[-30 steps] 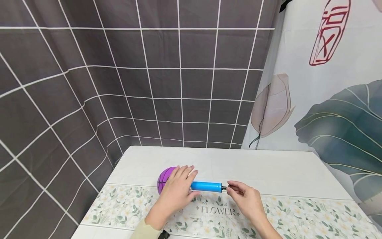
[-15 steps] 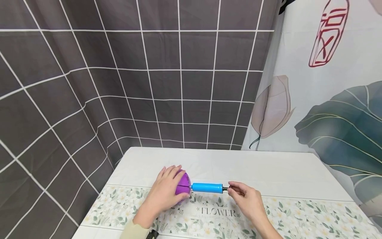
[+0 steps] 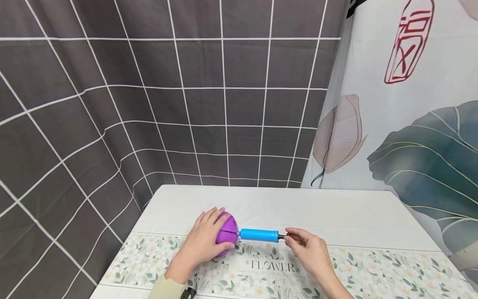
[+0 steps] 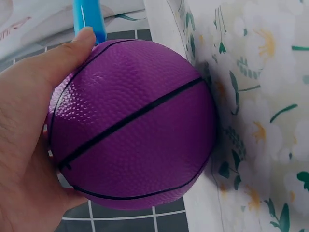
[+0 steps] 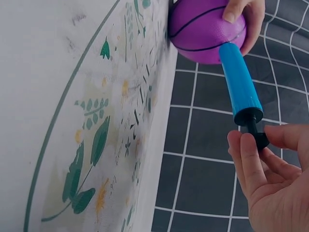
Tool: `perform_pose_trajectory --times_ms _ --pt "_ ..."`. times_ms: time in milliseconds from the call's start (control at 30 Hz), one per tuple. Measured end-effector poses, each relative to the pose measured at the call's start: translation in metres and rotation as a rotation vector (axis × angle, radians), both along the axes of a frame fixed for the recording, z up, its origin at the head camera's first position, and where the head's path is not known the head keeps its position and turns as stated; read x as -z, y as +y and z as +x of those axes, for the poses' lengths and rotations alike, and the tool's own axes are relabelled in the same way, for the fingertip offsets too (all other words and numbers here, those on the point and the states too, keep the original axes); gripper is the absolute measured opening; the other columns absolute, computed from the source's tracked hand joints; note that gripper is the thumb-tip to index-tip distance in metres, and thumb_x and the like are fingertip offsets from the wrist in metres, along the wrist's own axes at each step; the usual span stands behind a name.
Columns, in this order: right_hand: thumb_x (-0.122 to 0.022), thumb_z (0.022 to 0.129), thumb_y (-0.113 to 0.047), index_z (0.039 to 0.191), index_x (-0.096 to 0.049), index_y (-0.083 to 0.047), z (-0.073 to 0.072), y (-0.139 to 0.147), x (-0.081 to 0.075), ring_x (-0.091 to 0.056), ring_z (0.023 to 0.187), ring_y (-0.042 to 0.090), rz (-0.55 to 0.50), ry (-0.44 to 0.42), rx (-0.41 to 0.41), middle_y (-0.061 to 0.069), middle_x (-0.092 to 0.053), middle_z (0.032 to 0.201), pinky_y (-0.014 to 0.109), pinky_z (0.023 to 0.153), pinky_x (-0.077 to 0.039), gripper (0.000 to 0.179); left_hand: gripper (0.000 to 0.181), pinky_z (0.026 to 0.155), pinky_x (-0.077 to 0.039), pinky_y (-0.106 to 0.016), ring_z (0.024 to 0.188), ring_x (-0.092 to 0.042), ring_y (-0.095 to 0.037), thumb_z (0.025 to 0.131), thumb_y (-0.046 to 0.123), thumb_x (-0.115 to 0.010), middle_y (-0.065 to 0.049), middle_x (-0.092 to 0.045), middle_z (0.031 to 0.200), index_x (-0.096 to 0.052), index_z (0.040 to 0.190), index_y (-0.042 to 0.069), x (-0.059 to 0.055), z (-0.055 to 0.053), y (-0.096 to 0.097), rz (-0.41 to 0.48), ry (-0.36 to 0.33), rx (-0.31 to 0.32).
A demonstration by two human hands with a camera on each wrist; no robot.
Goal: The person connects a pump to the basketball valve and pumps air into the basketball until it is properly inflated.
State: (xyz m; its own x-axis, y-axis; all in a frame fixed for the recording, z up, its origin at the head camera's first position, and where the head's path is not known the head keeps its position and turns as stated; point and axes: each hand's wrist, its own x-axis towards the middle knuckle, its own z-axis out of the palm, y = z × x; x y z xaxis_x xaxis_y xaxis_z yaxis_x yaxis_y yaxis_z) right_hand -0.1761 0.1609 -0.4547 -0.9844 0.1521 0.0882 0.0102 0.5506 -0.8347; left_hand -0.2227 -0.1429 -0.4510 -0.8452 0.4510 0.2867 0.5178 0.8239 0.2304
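Observation:
A purple ball (image 3: 228, 233) with black basketball lines rests on the table. My left hand (image 3: 201, 240) grips it from the left, its fingers over the top and the thumb on the near side. In the left wrist view the thumb reaches the ball's edge by the blue barrel. A blue hand pump (image 3: 259, 235) lies level to the right, its tip against the ball; whether it is inserted cannot be made out. My right hand (image 3: 308, 251) pinches the pump's black handle (image 5: 261, 140) between thumb and fingers. In the right wrist view, a short length of black rod shows.
The white table (image 3: 317, 207) has a band of printed flowers with the word "FLOWER". Behind and to the left hangs a dark curtain (image 3: 201, 104) with white grid lines. A pale curtain (image 3: 377, 104) with leaf prints hangs at the right.
My left hand has shifted left, off the join between ball and pump, onto the ball's left side, uncovering the pump's tip. The right hand and the pump have barely moved.

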Motion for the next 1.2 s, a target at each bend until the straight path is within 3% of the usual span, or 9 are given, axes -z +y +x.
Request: perform_pose_trajectory --times_ms 367,567,700,833,1000,1100,1200 --pt "-0.075 0.091 -0.018 0.123 -0.070 -0.007 -0.002 0.002 -0.001 -0.070 0.082 0.010 0.019 -0.040 -0.041 0.000 -0.075 0.096 0.022 0.069 -0.058 0.033 0.074 0.116 -0.034 -0.057 0.142 -0.039 -0.035 0.088 0.056 -0.071 -0.009 -0.048 0.151 -0.052 0.146 0.014 0.009 -0.006 -0.004 0.036 0.035 0.045" --pt "-0.079 0.085 -0.010 0.132 -0.063 -0.008 -0.006 -0.001 0.004 -0.060 0.086 0.010 0.071 0.006 -0.131 0.006 -0.063 0.112 0.021 0.072 -0.056 0.051 0.070 0.113 -0.036 -0.057 0.139 -0.042 -0.034 0.088 0.051 -0.072 -0.011 -0.050 0.148 -0.055 0.143 0.012 0.009 -0.007 -0.001 0.043 0.078 0.070" --pt "-0.082 0.083 -0.012 0.135 -0.062 -0.013 -0.008 -0.009 0.007 -0.051 0.079 0.011 0.259 0.082 -0.161 0.005 -0.055 0.109 0.023 0.064 -0.048 0.056 0.070 0.113 -0.036 -0.057 0.137 -0.044 -0.034 0.088 0.052 -0.071 -0.011 -0.051 0.147 -0.055 0.143 0.012 0.009 -0.008 0.001 0.025 0.082 0.075" --pt "-0.085 0.080 -0.021 0.126 -0.068 -0.017 -0.014 -0.018 0.009 -0.049 0.077 0.012 0.507 0.177 -0.142 0.003 -0.056 0.102 0.028 0.062 -0.045 0.049 0.070 0.114 -0.036 -0.057 0.136 -0.045 -0.034 0.088 0.053 -0.071 -0.012 -0.052 0.146 -0.056 0.142 0.011 0.009 -0.009 0.003 0.016 0.076 0.077" --pt "-0.087 0.078 -0.023 0.114 -0.069 -0.013 -0.021 -0.027 0.012 -0.060 0.090 0.023 0.731 0.305 -0.128 0.005 -0.064 0.102 0.041 0.080 -0.055 0.041 0.070 0.114 -0.035 -0.058 0.137 -0.044 -0.035 0.088 0.054 -0.070 -0.012 -0.052 0.146 -0.056 0.142 0.012 0.010 -0.009 0.005 0.019 0.070 0.068" --pt "-0.084 0.081 -0.018 0.111 -0.066 -0.010 -0.025 -0.031 0.014 -0.063 0.102 0.029 0.817 0.374 -0.161 0.006 -0.069 0.105 0.051 0.097 -0.052 0.036 0.070 0.115 -0.034 -0.058 0.138 -0.043 -0.036 0.088 0.055 -0.070 -0.012 -0.052 0.146 -0.056 0.141 0.012 0.010 -0.010 0.006 0.018 0.074 0.061" --pt "-0.081 0.082 -0.011 0.115 -0.064 -0.011 -0.028 -0.036 0.016 -0.063 0.107 0.029 0.882 0.433 -0.227 0.006 -0.070 0.107 0.054 0.105 -0.046 0.036 0.070 0.115 -0.034 -0.058 0.138 -0.043 -0.037 0.088 0.055 -0.070 -0.012 -0.052 0.147 -0.056 0.141 0.012 0.011 -0.011 0.006 0.014 0.085 0.061"
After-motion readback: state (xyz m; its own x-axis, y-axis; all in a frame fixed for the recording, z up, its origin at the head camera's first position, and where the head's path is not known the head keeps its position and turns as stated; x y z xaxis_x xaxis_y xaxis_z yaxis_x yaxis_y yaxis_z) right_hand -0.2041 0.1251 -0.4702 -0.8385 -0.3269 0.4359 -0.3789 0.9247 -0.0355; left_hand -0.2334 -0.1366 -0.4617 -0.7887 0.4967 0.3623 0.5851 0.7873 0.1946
